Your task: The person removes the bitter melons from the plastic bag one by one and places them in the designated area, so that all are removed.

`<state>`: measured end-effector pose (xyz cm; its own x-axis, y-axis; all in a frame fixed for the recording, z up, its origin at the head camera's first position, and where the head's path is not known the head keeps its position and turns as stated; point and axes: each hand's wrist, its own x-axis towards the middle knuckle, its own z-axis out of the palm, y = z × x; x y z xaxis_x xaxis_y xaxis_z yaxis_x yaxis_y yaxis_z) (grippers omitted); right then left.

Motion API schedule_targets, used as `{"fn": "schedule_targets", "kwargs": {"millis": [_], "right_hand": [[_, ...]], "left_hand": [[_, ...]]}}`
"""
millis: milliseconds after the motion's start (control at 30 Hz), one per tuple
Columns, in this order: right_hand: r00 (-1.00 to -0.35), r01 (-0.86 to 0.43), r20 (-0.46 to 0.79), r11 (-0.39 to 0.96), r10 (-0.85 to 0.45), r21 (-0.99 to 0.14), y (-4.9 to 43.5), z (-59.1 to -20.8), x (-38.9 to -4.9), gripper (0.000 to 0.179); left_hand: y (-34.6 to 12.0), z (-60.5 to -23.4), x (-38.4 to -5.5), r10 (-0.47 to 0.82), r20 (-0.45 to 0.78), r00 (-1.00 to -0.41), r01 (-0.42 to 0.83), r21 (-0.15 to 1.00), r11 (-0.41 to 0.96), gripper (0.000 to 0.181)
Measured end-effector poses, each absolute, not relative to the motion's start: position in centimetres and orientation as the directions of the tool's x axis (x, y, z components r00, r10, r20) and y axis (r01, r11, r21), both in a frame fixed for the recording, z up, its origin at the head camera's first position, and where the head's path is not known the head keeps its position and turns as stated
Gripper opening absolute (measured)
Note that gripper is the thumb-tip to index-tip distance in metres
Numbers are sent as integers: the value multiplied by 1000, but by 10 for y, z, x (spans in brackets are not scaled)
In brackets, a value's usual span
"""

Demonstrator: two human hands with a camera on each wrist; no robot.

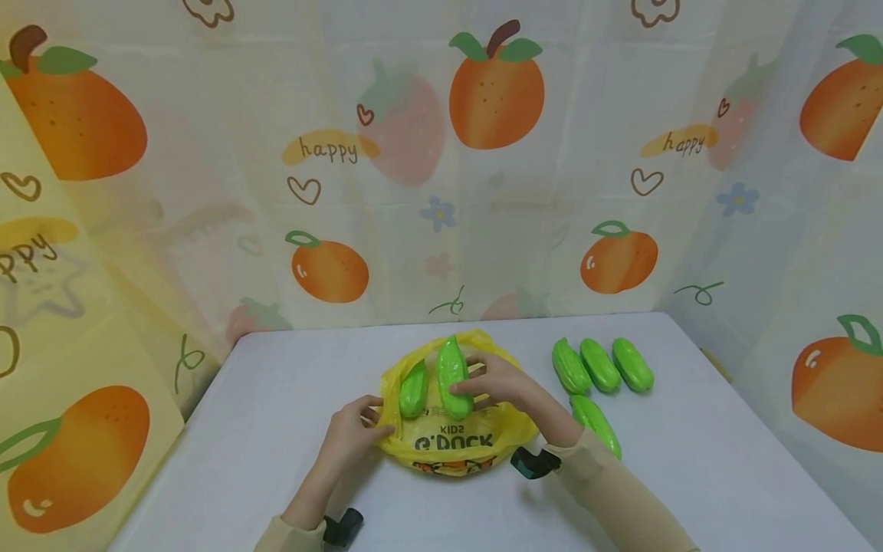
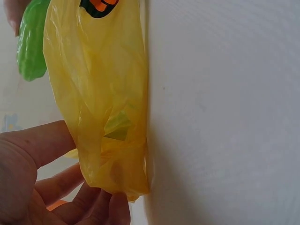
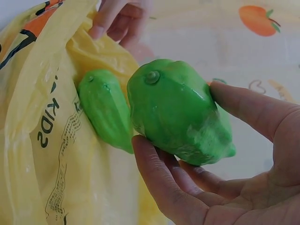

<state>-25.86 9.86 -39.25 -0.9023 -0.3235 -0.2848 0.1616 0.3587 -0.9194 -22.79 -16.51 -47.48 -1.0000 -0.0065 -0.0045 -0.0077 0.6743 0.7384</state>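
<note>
Right now I have my right hand (image 1: 507, 383) curled round a green toy gourd (image 1: 453, 377), thumb under it and fingers over its far side, holding it just above the mouth of the yellow plastic bag (image 1: 451, 445). My right wrist view shows the grip plainly: the gourd (image 3: 180, 112) sits clamped between thumb and fingers (image 3: 248, 105), its stem end turned toward the camera. A second green gourd (image 1: 413, 389) lies just left of it, resting against the bag's opening (image 3: 105, 115). My left hand (image 1: 355, 433) pinches the bag's near-left edge, fingers bunched on the film; the left wrist view shows the yellow plastic (image 2: 108, 108) gathered at my fingertips (image 2: 117, 206) and lying against the white table (image 2: 225, 112). To the right of the bag, four more green gourds (image 1: 602, 366) lie on the table (image 1: 276, 429), three in a row at the far side and one nearer, beside my right sleeve (image 1: 614, 491).
</note>
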Motion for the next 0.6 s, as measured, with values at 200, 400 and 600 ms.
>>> {"fn": "schedule_targets", "kwargs": {"millis": [200, 400, 600], "right_hand": [[-903, 161, -284, 360, -321, -919, 101, -390, -257, 71], [-905, 146, -277, 374, -324, -916, 105, -386, -255, 71], [-909, 132, -269, 394, -317, -910, 109, -385, -253, 71]], "left_hand": [[-166, -475, -228, -2, -3, -1000, -3, 736, 676, 47], [-166, -475, -229, -5, 0, -1000, -3, 735, 678, 47], [-166, -477, -229, -1, 4, -1000, 2, 732, 681, 47]]}}
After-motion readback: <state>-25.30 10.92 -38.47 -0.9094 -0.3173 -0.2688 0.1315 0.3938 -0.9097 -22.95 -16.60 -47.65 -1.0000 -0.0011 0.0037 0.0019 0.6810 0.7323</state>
